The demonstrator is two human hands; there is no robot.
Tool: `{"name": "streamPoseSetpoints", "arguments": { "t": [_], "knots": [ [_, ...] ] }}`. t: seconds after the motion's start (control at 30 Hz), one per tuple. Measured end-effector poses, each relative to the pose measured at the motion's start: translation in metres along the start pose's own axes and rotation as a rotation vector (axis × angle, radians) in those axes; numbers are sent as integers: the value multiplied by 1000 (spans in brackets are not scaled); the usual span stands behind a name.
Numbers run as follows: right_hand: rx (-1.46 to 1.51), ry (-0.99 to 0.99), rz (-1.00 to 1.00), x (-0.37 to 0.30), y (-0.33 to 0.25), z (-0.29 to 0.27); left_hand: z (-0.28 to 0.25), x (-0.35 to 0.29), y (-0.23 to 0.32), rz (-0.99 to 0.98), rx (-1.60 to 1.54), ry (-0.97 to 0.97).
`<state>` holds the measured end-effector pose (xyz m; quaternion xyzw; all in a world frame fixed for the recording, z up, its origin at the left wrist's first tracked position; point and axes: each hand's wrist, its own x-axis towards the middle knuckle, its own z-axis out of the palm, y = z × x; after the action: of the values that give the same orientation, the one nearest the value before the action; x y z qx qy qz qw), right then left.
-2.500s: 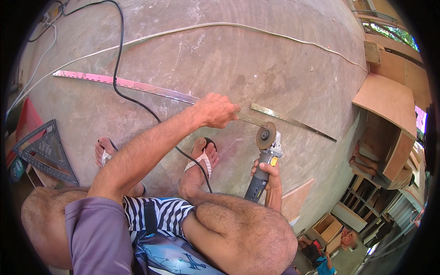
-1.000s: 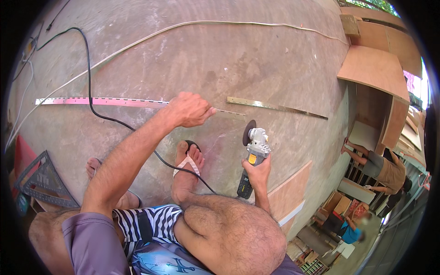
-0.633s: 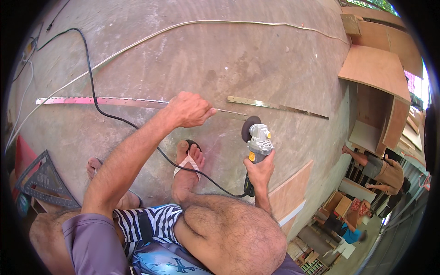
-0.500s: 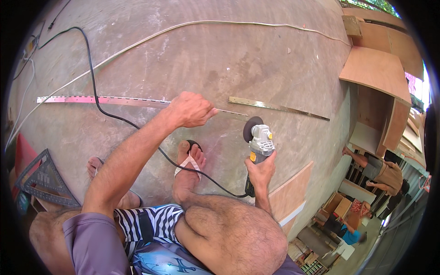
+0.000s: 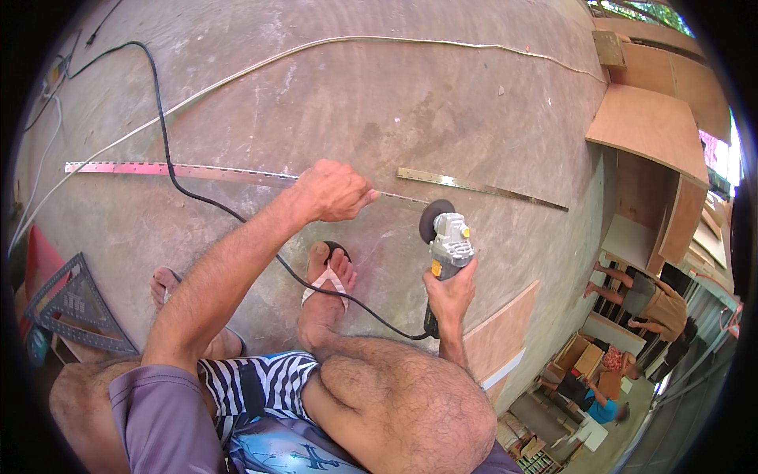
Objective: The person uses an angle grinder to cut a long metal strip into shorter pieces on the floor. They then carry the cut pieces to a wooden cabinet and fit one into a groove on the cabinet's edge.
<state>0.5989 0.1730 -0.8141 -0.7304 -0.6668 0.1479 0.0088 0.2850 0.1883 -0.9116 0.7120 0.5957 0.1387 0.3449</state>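
Observation:
A long, thin metal piano hinge [image 5: 229, 174] runs across the concrete floor in front of me, with a row of dark slots along one edge. My left hand [image 5: 335, 192] is closed around it near its right end. In my right hand [image 5: 452, 296] is a grey and black angle grinder [image 5: 452, 251], gripped by its body. The dark grinder disc [image 5: 431, 221] is at the hinge's right end; whether they touch, I cannot tell. A shorter metal strip [image 5: 474, 186] lies on the floor beyond the disc. The grinder's black cord [image 5: 237, 216] passes over the hinge.
A white cable [image 5: 260, 62] curves across the floor. At left leans a dark triangular square [image 5: 79, 304]. On the right are a plywood board [image 5: 497, 332] and a wooden cabinet [image 5: 639, 209]. Farther right, a person in brown [image 5: 663, 308] and other people are among wood pieces.
Both hands keep their holds and nearly the same places. The view has shifted slightly, and the person in brown at right has moved their legs.

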Motion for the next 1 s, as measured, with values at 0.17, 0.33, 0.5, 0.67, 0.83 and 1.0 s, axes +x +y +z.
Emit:
{"name": "streamPoseSetpoints", "arguments": {
  "t": [0.17,0.33,0.5,0.67,0.83,1.0],
  "knots": [
    [2,-2,7,6,-1,2,2,0,0,3,2,-17],
    [56,5,14,13,14,6,4,0,-3,14,-7,-31],
    [505,-220,107,15,39,5,2,0,-3,25,-26,8],
    [872,-612,334,10,52,-3,-1,2,-2,11,-14,-19],
    [1095,-724,343,7,47,3,1,3,-2,10,-26,-11],
    [1094,-763,308,15,42,1,3,1,-3,3,-30,-2]
  ]
}}
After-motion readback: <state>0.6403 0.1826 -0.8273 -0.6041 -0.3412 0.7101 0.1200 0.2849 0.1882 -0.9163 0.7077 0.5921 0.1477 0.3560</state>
